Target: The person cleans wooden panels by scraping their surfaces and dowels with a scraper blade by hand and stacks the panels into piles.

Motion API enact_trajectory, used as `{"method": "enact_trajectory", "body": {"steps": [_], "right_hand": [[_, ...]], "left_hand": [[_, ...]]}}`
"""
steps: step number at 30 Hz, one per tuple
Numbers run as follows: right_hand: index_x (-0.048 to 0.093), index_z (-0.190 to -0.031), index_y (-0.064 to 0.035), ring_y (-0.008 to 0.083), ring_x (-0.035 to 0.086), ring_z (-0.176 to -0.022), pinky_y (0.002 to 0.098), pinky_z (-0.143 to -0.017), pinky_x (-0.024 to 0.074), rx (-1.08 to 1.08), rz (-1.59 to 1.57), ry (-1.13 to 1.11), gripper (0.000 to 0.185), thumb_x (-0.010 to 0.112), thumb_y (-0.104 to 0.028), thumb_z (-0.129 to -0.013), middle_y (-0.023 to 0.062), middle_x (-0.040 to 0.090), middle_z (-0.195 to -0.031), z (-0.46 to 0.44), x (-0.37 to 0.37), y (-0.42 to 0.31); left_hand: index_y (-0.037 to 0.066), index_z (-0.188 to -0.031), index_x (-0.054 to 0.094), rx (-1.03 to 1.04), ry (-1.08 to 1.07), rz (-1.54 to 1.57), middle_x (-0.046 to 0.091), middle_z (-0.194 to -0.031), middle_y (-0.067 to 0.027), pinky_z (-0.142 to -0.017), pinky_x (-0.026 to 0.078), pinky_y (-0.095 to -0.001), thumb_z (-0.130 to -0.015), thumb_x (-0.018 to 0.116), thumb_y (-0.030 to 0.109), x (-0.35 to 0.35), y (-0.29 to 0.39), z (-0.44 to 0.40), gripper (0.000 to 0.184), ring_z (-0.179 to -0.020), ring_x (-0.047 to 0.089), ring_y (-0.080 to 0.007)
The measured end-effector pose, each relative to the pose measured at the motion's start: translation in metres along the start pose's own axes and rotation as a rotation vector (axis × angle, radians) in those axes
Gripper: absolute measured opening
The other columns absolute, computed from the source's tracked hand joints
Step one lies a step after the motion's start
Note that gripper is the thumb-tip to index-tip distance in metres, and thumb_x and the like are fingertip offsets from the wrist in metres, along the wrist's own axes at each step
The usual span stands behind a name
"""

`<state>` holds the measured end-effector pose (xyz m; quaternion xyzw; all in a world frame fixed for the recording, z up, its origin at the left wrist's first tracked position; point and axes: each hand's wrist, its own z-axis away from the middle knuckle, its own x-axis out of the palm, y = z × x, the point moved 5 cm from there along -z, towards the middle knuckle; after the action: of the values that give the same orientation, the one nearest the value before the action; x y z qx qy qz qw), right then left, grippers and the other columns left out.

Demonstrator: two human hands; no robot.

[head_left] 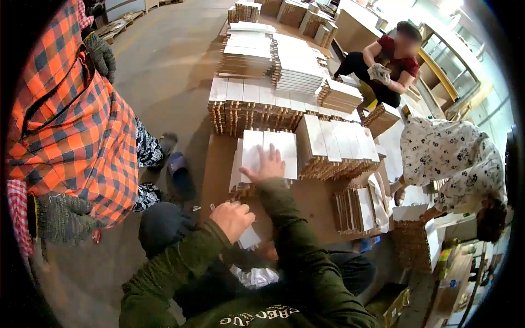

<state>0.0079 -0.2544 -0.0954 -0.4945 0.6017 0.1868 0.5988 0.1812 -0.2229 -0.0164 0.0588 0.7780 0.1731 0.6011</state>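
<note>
My right hand [266, 165] lies with spread fingers on the white top of a small stack of boards [252, 143]. My left hand [233, 220] is closer to my body, at the near edge of the table, with its fingers curled in. A small white flat piece [249, 237] shows just below my left hand. I cannot make out whether those fingers grip it or something else. To the right of the small stack stands a wider row of white-topped boards [333, 139] with rough brown edges.
Tall stacks of white boards [246, 49] fill the far part of the brown table [219, 169]. Upright boards [355, 210] stand at its right. A person in checked orange [76, 120] stands at left; one in a floral top [448, 158] bends at right; another [391, 65] sits farther back.
</note>
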Motion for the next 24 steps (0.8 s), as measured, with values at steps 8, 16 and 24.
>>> {"method": "enact_trajectory", "body": {"steps": [8, 16, 24], "right_hand": [[0.033, -0.135, -0.0203, 0.0381, 0.019, -0.130, 0.0593, -0.101, 0.0162, -0.002, 0.230, -0.136, 0.080, 0.055, -0.063, -0.071, 0.0175, 0.022, -0.142, 0.001, 0.019, -0.003], [0.042, -0.127, -0.0081, 0.0316, 0.049, -0.106, 0.0484, -0.087, 0.0399, 0.428, -0.559, 0.394, 0.057, 0.064, -0.027, -0.078, 0.0156, 0.051, -0.120, 0.027, 0.016, 0.137], [0.039, -0.127, -0.0022, 0.0238, 0.051, -0.100, 0.0392, -0.079, 0.0453, 1.047, -1.671, 0.304, 0.053, 0.056, -0.030, -0.085, 0.0106, 0.053, -0.114, 0.085, 0.113, 0.193]], "left_hand": [[0.010, -0.068, 0.054, -0.003, 0.033, 0.047, 0.049, -0.070, -0.0062, -0.062, 0.044, -0.0354, -0.072, 0.053, 0.011, -0.023, -0.004, 0.025, 0.003, -0.071, 0.056, -0.0237], [0.009, -0.068, 0.056, -0.015, 0.021, 0.050, 0.053, -0.071, -0.0067, -0.065, 0.046, -0.0344, -0.073, 0.055, 0.015, -0.020, -0.011, 0.029, 0.008, -0.070, 0.057, -0.0232], [0.010, -0.071, 0.055, -0.030, -0.034, 0.073, 0.049, -0.071, -0.0067, -0.066, 0.044, -0.0373, -0.072, 0.053, 0.012, -0.018, -0.008, 0.028, 0.003, -0.073, 0.056, -0.0241]]}}
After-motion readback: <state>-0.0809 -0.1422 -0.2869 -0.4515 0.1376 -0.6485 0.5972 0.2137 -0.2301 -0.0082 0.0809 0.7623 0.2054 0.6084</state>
